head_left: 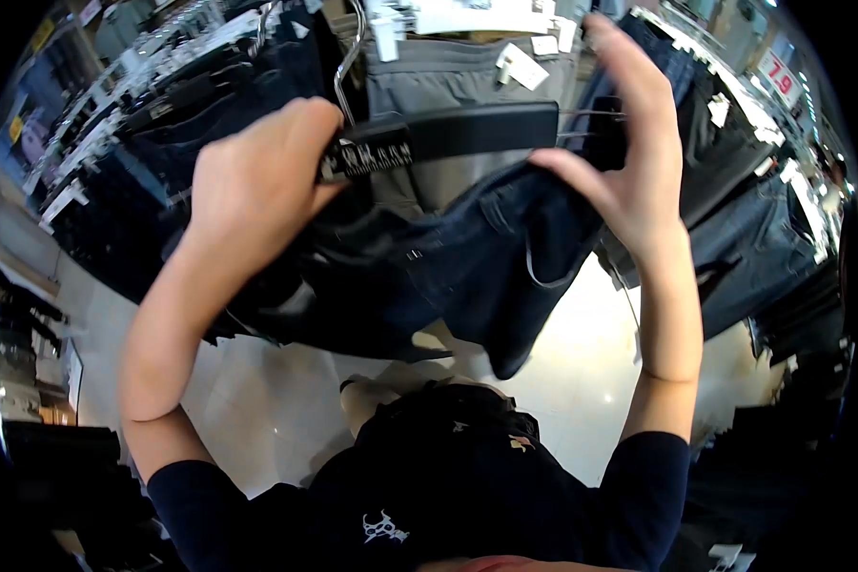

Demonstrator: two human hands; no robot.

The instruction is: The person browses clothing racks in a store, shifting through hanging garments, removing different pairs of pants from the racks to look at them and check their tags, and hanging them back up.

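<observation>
One pair of dark jeans (400, 296), mid-view, draped just below a black bar (486, 130) that sits toward 12 o'clock. Bar has white print at its 9 o'clock end, thin metal rods out of its 3 o'clock end (can't tell how the jeans attach). Left hand (262, 176) at 10 o'clock: grip closed around the printed end of the bar. Right hand (646, 143) at 2 o'clock: grip wide, fingers up, thumb by the bar's lower edge and the waistband (contact unclear). Behind the bar at 12: grey trousers (439, 81) with white tags. More dark trousers (248, 100) at 11, blue jeans (753, 229) at 3. Sign (780, 76) reading 7.9 at 2. Pale tiled floor (248, 391) below, person's dark T-shirt (467, 496) at 6.
</observation>
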